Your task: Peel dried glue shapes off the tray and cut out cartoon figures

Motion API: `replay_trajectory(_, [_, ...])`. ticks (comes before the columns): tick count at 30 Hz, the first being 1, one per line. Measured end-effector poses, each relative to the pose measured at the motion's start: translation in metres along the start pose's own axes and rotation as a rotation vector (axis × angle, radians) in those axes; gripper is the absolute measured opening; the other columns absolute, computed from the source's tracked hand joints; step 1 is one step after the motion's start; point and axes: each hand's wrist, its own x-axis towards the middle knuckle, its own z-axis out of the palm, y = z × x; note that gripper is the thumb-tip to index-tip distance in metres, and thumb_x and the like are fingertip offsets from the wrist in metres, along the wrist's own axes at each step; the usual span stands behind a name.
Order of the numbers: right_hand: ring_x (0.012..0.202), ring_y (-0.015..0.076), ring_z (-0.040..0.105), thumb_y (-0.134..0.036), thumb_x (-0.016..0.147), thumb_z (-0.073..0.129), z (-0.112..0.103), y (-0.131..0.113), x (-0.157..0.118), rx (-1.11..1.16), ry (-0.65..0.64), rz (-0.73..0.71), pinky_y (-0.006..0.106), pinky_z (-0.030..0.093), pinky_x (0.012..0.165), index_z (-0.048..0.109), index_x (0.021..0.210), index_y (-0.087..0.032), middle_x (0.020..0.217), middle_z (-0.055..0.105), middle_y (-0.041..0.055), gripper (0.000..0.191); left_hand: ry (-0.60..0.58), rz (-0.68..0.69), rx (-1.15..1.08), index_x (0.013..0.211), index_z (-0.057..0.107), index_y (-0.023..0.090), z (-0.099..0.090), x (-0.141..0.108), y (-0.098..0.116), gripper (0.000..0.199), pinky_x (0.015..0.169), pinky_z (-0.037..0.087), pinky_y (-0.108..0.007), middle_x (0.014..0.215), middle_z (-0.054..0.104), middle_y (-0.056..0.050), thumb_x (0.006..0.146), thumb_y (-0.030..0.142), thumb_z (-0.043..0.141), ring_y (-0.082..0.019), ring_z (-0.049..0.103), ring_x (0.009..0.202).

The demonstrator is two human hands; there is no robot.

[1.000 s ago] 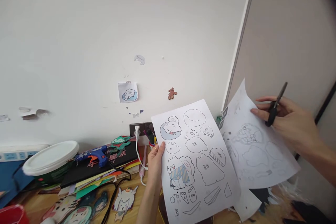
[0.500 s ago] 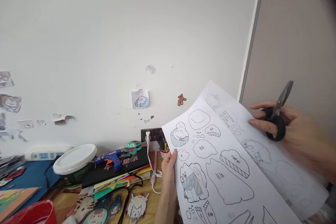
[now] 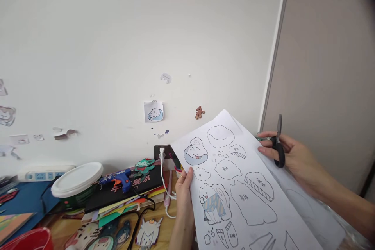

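My left hand point(image 3: 184, 193) pinches the left edge of a white paper sheet point(image 3: 249, 234) printed with cartoon animals and outlined pattern pieces. A second sheet point(image 3: 304, 199) lies behind it, mostly covered. My right hand point(image 3: 288, 154) carries a pair of black-handled scissors point(image 3: 280, 148) hooked on its fingers, blades pointing up. The right fingertips rest at the upper right edge of the sheets; whether they grip the paper too is hard to see.
On the wooden desk are a white-lidded tub point(image 3: 77, 179), a blue glue gun point(image 3: 124, 179), cartoon cutouts point(image 3: 149, 232), a red container point(image 3: 32, 240) and stacked coloured papers. A power strip point(image 3: 45, 173) lies by the wall. A white plug point(image 3: 161, 152) sits in a black socket.
The right hand with the scissors has come lower and to the left, and the blades stand more upright. The rear sheet has slid further behind the front one. The view has shifted slightly.
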Motion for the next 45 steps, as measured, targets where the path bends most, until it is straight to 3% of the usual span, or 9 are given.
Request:
replay_trajectory(3, [0.075, 0.0139, 0.053, -0.042, 0.059, 0.077, 0.001, 0.001, -0.001, 0.003, -0.007, 0.033, 0.018, 0.047, 0.058, 0.061, 0.095, -0.036, 0.087, 0.057, -0.0046, 0.040, 0.031, 0.016, -0.011, 0.099, 0.059, 0.018, -0.001, -0.001, 0.003, 0.035, 0.070, 0.053, -0.030, 0.099, 0.066, -0.007, 0.068, 0.027, 0.071, -0.018, 0.064, 0.077])
replay_trajectory(11, [0.063, 0.0122, 0.047, -0.044, 0.067, 0.070, 0.009, 0.013, -0.003, 0.112, -0.075, 0.187, 0.020, 0.042, 0.051, 0.060, 0.094, -0.035, 0.076, 0.056, -0.0054, 0.030, 0.024, -0.018, -0.047, 0.100, 0.058, 0.016, -0.001, 0.000, 0.013, 0.040, 0.072, 0.054, -0.034, 0.095, 0.067, -0.010, 0.065, 0.027, 0.073, -0.023, 0.065, 0.081])
replay_trajectory(15, [0.063, 0.0131, 0.051, -0.048, 0.071, 0.065, 0.013, 0.012, -0.003, 0.127, -0.078, 0.205, 0.020, 0.041, 0.048, 0.060, 0.096, -0.030, 0.076, 0.062, -0.0027, 0.031, 0.040, 0.013, -0.044, 0.099, 0.059, 0.016, -0.002, -0.002, 0.018, 0.037, 0.072, 0.054, -0.033, 0.092, 0.067, -0.008, 0.066, 0.025, 0.073, -0.022, 0.065, 0.081])
replay_trajectory(20, [0.075, 0.0185, 0.060, -0.033, 0.063, 0.075, 0.022, 0.008, -0.006, 0.039, -0.269, 0.246, 0.026, 0.050, 0.060, 0.061, 0.093, -0.024, 0.085, 0.065, 0.0005, 0.035, 0.047, 0.035, -0.033, 0.101, 0.060, 0.017, 0.001, -0.004, 0.022, 0.036, 0.074, 0.053, -0.031, 0.090, 0.067, -0.006, 0.068, 0.024, 0.071, -0.019, 0.064, 0.077])
replay_trajectory(22, [0.074, 0.0188, 0.061, -0.030, 0.061, 0.076, 0.024, 0.009, -0.005, 0.028, -0.244, 0.207, 0.027, 0.051, 0.060, 0.060, 0.090, -0.023, 0.083, 0.065, -0.0002, 0.033, 0.029, 0.053, -0.039, 0.108, 0.057, 0.021, 0.005, -0.007, 0.024, 0.041, 0.077, 0.052, -0.029, 0.097, 0.067, -0.004, 0.069, 0.021, 0.070, -0.017, 0.064, 0.082])
replay_trajectory(26, [0.068, 0.0146, 0.059, -0.031, 0.062, 0.075, 0.023, 0.010, -0.001, 0.058, -0.065, 0.078, 0.025, 0.050, 0.059, 0.058, 0.085, -0.024, 0.077, 0.062, -0.0037, 0.029, -0.066, 0.025, -0.033, 0.117, 0.051, 0.026, 0.012, -0.012, 0.026, 0.048, 0.078, 0.051, -0.026, 0.110, 0.063, -0.003, 0.072, 0.021, 0.068, -0.017, 0.061, 0.093])
replay_trajectory(31, [0.070, 0.0149, 0.058, -0.033, 0.062, 0.075, 0.020, 0.012, -0.001, 0.064, 0.040, 0.022, 0.026, 0.050, 0.059, 0.057, 0.084, -0.025, 0.077, 0.062, -0.0035, 0.029, -0.150, -0.091, 0.052, 0.087, 0.064, 0.011, 0.015, -0.018, 0.021, 0.022, 0.066, 0.052, -0.025, 0.086, 0.068, -0.009, 0.072, 0.027, 0.068, -0.017, 0.064, 0.073])
replay_trajectory(38, [0.072, 0.0185, 0.060, -0.037, 0.066, 0.070, 0.010, 0.025, 0.002, -0.122, -0.021, 0.025, 0.030, 0.049, 0.060, 0.059, 0.092, -0.024, 0.080, 0.064, -0.0009, 0.032, -0.201, -0.099, 0.120, 0.089, 0.064, 0.013, 0.013, -0.018, 0.021, 0.023, 0.065, 0.051, -0.023, 0.083, 0.069, -0.007, 0.072, 0.028, 0.068, -0.016, 0.064, 0.071])
replay_trajectory(45, [0.073, 0.0213, 0.061, -0.038, 0.066, 0.070, -0.002, 0.035, 0.008, -0.209, -0.060, -0.059, 0.031, 0.049, 0.060, 0.058, 0.091, -0.022, 0.078, 0.063, 0.0002, 0.033, -0.235, -0.071, 0.155, 0.088, 0.065, 0.014, 0.009, -0.012, 0.018, 0.025, 0.057, 0.049, -0.018, 0.078, 0.070, -0.005, 0.068, 0.025, 0.073, -0.012, 0.063, 0.064])
